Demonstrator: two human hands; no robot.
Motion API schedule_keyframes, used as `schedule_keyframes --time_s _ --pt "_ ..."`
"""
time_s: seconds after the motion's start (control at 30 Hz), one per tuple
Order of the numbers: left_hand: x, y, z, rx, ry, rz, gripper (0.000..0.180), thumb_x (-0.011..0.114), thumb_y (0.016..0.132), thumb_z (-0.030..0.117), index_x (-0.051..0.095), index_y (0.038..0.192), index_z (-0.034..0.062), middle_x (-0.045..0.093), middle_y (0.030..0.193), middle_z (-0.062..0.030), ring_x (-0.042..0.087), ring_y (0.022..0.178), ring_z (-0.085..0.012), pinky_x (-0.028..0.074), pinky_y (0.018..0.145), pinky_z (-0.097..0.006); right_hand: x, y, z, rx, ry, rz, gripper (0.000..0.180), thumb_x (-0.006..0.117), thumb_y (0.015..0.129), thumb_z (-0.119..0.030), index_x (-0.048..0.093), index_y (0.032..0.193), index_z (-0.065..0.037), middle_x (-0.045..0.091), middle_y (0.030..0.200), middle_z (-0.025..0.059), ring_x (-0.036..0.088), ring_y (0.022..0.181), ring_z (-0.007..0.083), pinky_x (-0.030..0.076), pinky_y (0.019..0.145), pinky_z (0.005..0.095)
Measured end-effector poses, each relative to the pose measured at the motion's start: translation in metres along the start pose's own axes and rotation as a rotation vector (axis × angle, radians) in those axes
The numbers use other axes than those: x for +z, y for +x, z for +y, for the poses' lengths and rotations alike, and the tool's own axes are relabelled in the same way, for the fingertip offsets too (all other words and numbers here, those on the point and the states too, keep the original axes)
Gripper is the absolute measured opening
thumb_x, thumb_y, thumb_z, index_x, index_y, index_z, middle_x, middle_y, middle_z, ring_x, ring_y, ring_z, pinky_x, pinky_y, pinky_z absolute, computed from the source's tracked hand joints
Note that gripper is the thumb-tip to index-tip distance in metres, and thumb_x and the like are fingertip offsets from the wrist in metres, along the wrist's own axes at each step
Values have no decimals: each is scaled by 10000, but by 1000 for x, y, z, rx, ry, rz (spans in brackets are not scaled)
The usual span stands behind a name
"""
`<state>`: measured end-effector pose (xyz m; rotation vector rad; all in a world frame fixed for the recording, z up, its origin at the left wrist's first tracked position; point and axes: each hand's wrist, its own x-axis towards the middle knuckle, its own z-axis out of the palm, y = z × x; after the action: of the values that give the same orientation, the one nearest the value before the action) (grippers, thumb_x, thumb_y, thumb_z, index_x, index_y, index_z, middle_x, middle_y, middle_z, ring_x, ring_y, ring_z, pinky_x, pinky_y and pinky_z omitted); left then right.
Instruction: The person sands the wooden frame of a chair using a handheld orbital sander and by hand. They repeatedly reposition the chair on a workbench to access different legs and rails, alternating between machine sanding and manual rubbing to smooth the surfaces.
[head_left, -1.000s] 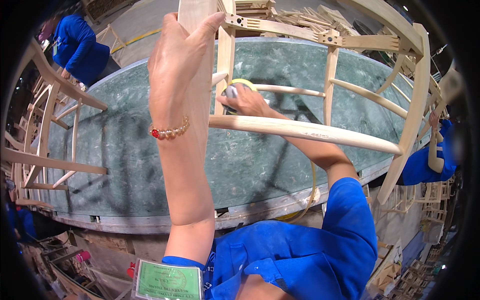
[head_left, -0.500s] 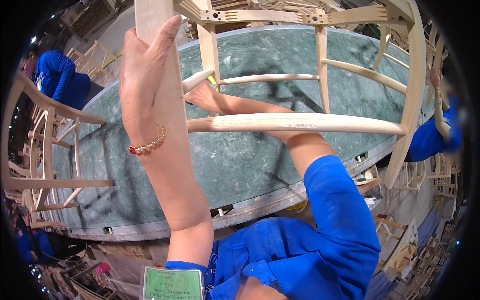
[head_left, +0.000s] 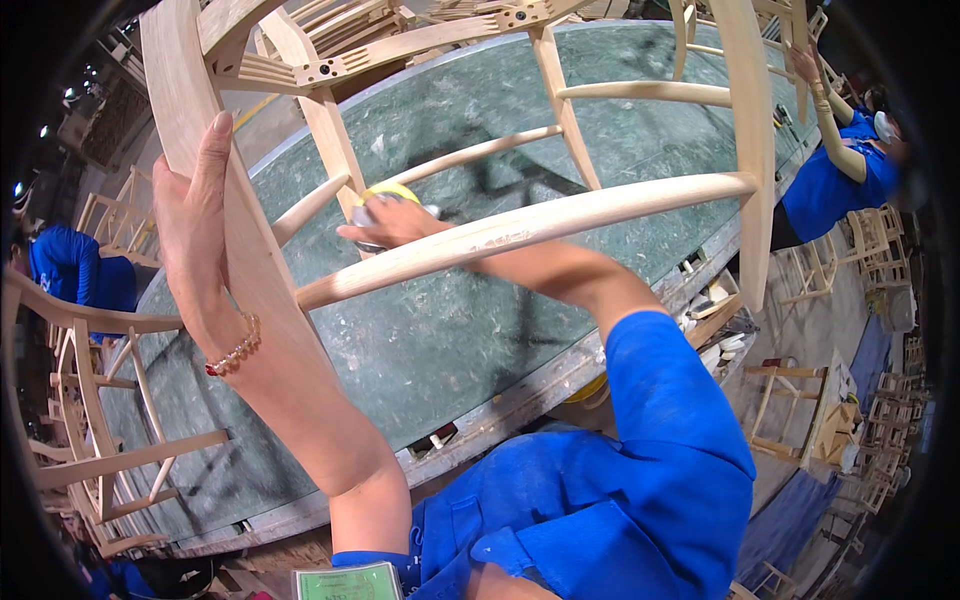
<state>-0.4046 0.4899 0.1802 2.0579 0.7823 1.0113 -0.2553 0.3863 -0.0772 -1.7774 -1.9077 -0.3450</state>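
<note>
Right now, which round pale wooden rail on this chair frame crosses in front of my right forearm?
The pale, round wooden rail nearest you; in this view the far rail, left rail and right rail pass clear of your right forearm.

Little lettering to read here.
From where I stand, the green badge [head_left: 345, 584] carries dark print, too small to make out.

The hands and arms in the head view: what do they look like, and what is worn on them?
The left hand and right hand are both human and gloveless. A bracelet of small pale amber beads, one red, circles the left wrist. The left sleeve and right sleeve are short, bright blue fabric.
</note>
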Motion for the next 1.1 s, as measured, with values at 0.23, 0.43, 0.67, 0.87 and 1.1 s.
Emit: schedule_keyframes --time_s 0.23,0.43,0.67,0.87,1.1 --pt "-1 -7 5 45 -62 -4 655 699 839 470 539 1158 -79 611 983 -149 584 891 -186 476 807 -311 -41 -143 -68 444 187 -89 638 683 807 -167 446 1390 -266 518 1176 201 577 1037 384 514 780 477" --pt "3 -2 6 7 -62 -55 582 726 834 356 519 1197 -50 595 1022 -108 550 909 -169 449 821 -309 -70 -223 -106 760 278 -192 699 729 767 -203 428 1394 -275 485 1093 173 574 964 367 519 759 479" --pt "0 -3 3 -18 -50 -18 608 734 800 339 503 1193 -62 595 1025 -135 569 905 -192 455 835 -318 -77 -226 -104 761 245 -198 704 769 714 -166 474 1344 -270 482 1054 147 589 947 344 529 724 455" --pt "1 -18 16 -18 -26 25 592 714 820 328 484 1210 -55 570 1000 -97 533 862 -148 439 788 -288 -79 -227 -100 724 215 -207 784 811 667 -176 455 1357 -285 483 1023 142 607 921 338 530 716 455" --pt "-7 -37 31 -45 -27 45 508 703 804 274 508 1162 -29 564 962 -86 535 832 -146 446 756 -290 -93 -212 -100 624 86 -64 840 803 686 -313 399 1421 -261 496 1074 135 592 913 333 521 750 444"
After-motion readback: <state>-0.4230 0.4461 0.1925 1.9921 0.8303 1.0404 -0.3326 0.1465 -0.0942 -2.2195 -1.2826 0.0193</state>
